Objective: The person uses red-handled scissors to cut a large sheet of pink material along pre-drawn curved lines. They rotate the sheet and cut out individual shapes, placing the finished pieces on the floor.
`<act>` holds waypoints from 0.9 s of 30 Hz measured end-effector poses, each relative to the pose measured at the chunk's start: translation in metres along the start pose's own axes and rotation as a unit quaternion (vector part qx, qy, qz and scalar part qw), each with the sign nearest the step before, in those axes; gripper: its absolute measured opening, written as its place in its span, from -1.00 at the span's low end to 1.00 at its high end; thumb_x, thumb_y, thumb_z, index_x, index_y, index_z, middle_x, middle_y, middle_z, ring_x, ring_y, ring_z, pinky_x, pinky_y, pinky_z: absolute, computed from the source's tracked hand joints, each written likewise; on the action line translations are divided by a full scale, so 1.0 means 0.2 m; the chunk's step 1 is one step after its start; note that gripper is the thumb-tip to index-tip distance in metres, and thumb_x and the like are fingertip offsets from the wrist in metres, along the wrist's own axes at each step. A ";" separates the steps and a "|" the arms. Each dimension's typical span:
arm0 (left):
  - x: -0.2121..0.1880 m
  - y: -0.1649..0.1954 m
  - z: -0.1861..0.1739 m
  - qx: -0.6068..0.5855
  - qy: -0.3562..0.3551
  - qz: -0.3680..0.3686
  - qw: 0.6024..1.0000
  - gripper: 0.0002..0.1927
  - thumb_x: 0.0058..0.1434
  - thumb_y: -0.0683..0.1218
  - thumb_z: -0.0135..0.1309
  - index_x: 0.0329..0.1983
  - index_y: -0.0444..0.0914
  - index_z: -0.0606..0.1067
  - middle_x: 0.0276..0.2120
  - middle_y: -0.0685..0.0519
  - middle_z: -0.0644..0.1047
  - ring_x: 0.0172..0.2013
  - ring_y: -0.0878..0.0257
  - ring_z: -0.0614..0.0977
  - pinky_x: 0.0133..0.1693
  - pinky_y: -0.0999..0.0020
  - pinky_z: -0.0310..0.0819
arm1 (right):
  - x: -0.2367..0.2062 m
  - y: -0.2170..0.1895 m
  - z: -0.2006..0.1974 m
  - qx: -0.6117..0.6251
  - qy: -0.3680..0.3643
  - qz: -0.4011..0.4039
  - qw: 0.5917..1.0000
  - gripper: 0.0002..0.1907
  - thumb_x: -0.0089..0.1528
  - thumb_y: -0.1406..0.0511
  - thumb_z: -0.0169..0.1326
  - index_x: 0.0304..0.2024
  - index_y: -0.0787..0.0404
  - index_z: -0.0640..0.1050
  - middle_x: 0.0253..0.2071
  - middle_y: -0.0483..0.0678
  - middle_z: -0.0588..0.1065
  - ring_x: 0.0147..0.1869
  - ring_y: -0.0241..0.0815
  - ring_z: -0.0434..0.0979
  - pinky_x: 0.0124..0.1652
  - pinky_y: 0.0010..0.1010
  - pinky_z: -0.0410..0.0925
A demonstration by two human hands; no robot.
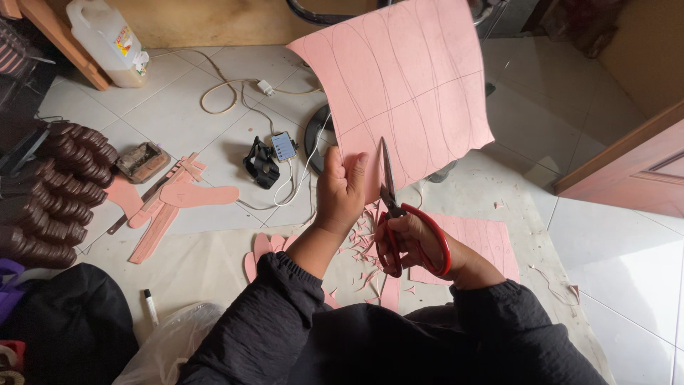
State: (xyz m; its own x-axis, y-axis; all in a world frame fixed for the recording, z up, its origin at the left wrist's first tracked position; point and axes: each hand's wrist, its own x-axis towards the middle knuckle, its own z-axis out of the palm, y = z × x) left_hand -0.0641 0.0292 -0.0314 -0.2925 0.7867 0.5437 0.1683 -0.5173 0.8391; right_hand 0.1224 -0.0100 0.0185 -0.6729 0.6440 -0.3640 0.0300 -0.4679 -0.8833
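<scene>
My left hand pinched the lower edge of the large pink sheet marked with curved pencil lines, held up above my lap, while my right hand was closed through the loops of the red-handled steel scissors, blades entering that edge. I judged it best to keep the sheet taut and feed it along one line. Below lay a pale mat littered with pink offcuts on the white tiled floor, with a sole-shaped pink cutout to my left.
</scene>
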 end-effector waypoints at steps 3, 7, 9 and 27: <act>0.00 -0.05 0.00 0.003 0.005 -0.017 1.000 -0.76 0.47 -0.03 0.01 -0.13 -0.31 0.33 -0.27 0.00 0.58 -0.27 0.34 0.56 -0.18 0.41 0.49 | 0.00 0.00 -0.01 -0.022 -0.008 0.001 1.000 -0.62 0.32 0.13 -0.16 -0.26 0.30 0.51 -0.47 0.02 0.46 -0.45 -0.11 0.46 -0.37 -0.25 0.41; 0.04 -0.09 -0.02 -0.013 0.003 -0.073 0.997 -0.73 0.54 -0.02 0.01 -0.17 -0.32 0.35 -0.36 -0.04 0.51 -0.34 0.32 0.47 -0.24 0.39 0.44 | 0.00 0.01 0.00 -0.051 -0.018 -0.037 0.998 -0.61 0.35 0.12 -0.13 -0.24 0.33 0.51 -0.45 0.03 0.45 -0.46 -0.12 0.41 -0.31 -0.22 0.42; 0.04 -0.08 -0.04 0.008 -0.009 -0.075 0.997 -0.72 0.52 -0.01 0.02 -0.17 -0.32 0.35 -0.40 -0.04 0.51 -0.39 0.31 0.48 -0.30 0.38 0.43 | 0.00 0.02 0.01 -0.006 -0.010 -0.023 1.000 -0.59 0.32 0.11 -0.16 -0.22 0.33 0.52 -0.41 0.02 0.48 -0.42 -0.11 0.44 -0.27 -0.21 0.43; 0.04 0.05 -0.08 -0.039 -0.057 -0.075 0.995 -0.75 0.49 0.01 -0.05 -0.12 -0.29 0.37 -0.35 0.13 0.52 -0.32 0.44 0.48 -0.23 0.49 0.44 | 0.02 0.09 -0.01 -0.047 -0.004 -0.128 0.991 -0.56 0.31 0.09 -0.19 -0.15 0.32 0.51 -0.34 0.00 0.45 -0.36 -0.17 0.42 -0.12 -0.18 0.50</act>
State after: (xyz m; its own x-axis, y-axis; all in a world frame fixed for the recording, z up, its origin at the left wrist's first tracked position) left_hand -0.0797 0.0255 -0.0191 -0.2004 0.8880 0.4140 0.0560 -0.4115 0.9097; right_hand 0.1219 -0.0154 -0.0001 -0.6733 0.7291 -0.1228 -0.0739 -0.2317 -0.9700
